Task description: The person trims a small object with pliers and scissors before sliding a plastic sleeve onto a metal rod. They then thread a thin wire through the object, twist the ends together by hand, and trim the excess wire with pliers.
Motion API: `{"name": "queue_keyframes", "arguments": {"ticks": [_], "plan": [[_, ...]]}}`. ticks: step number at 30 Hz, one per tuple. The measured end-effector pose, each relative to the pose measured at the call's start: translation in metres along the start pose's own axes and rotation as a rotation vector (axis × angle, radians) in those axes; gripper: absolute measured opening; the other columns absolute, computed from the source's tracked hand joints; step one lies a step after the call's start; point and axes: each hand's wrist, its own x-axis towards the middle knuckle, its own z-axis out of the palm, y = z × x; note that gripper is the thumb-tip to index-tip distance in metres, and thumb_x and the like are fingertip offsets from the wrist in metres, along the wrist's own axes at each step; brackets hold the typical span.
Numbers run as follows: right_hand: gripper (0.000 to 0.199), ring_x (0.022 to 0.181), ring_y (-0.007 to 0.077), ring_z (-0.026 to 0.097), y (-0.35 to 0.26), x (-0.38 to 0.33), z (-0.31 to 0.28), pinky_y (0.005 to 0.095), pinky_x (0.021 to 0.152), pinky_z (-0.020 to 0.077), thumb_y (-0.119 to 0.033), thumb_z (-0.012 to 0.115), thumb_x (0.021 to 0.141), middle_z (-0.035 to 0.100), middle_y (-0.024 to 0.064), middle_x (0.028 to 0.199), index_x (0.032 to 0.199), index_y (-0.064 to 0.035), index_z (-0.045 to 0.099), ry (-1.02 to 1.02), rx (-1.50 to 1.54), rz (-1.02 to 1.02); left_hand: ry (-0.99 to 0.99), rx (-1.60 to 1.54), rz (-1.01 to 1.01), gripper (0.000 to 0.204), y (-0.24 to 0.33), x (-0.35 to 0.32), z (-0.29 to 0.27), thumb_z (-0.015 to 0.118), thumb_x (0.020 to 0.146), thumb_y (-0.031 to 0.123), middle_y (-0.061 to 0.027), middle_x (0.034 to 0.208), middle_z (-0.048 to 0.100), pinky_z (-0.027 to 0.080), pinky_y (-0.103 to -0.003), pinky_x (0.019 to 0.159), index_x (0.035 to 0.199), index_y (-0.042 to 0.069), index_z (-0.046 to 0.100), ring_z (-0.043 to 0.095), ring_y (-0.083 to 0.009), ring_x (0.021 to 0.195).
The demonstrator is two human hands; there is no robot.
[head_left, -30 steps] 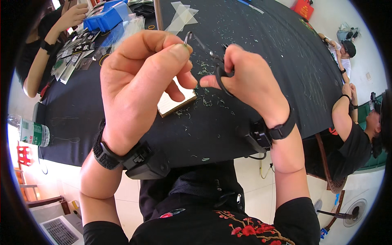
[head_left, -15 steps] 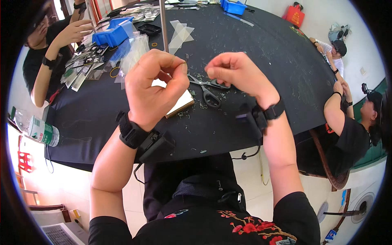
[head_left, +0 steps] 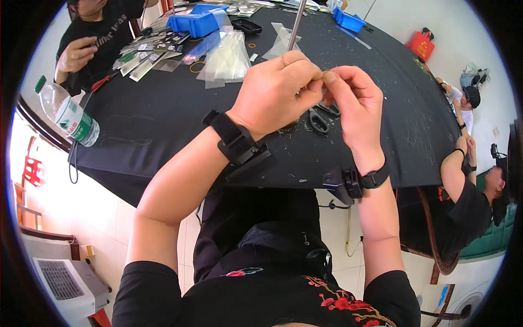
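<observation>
Above the black table my left hand and my right hand meet at the fingertips. Both are closed in a pinch, thumb against forefinger. Whatever lies between the fingers is too small to make out. Beneath the hands lie black-handled scissors, mostly covered by my fingers, with only the handle loops showing. Small greenish scraps are scattered on the cloth around them. Each wrist carries a black strap with a small black device.
The black-covered table bears clear plastic sleeves, a blue bin and a pile of flat packets. A water bottle stands at the left edge. A metal pole rises ahead. People sit left and right.
My hands have come together from apart, and their fingertips now touch. The view has shifted, so the table's things appear further right. The white block under my left hand is now hidden.
</observation>
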Motion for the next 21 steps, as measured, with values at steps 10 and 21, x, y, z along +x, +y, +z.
{"name": "queue_keyframes", "arguments": {"ticks": [10,21], "plan": [[0.014,0.061,0.0050,0.049,-0.039,0.029,-0.007,0.0194,0.053,0.0416,-0.015,0.054,0.086,0.057,0.0007,0.074,0.085,-0.0019,0.057,-0.013,0.012,-0.047,0.204,-0.651,-0.558,0.030,0.057,-0.003,-0.009,0.045,0.087,0.001,-0.0142,0.114,0.054,0.047,-0.018,0.049,0.116,-0.003,0.049,0.063,-0.0125,0.070],[0.010,0.066,0.0119,0.052,-0.104,0.112,-0.005,0.0258,0.060,0.0419,-0.007,0.051,0.085,0.056,0.0071,0.069,0.083,0.0022,0.053,-0.245,-0.703,-0.318,0.432,-1.675,-0.647,0.027,0.058,-0.013,-0.009,0.038,0.093,0.027,-0.0085,0.083,0.056,0.039,-0.023,0.043,0.105,0.008,0.053,0.055,-0.0152,0.059]]}}
